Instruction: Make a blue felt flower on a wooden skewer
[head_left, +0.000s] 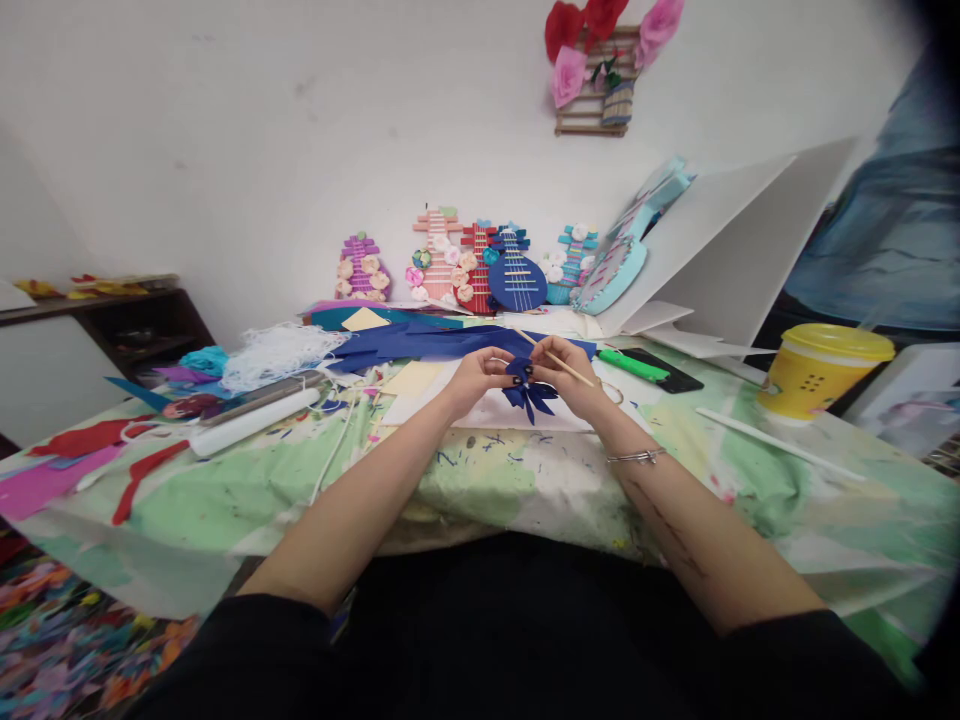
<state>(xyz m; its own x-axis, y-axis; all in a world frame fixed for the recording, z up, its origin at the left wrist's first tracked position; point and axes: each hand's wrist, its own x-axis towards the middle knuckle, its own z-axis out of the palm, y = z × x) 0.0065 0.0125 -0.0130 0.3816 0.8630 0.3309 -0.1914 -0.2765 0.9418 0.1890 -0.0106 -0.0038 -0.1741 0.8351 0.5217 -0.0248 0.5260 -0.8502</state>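
A dark blue paper flower (531,396) with loose, drooping petals is held between my two hands, above a white sheet (487,413) on the table. My left hand (482,380) pinches its left side with thumb and fingers. On the other side my right hand (568,375) grips the flower too, and a thin wooden stick (559,360) rests slantwise in its fingers. Behind my hands lie dark blue paper strips (420,342). The fingertips are partly hidden by the petals.
Lute-shaped paper crafts (517,272) stand along the wall. A green box cutter (634,366) lies by a black phone (667,370), and a yellow-lidded cup (821,375) stands at right. White shredded paper (281,353) and a white bar-shaped object (255,423) are at left.
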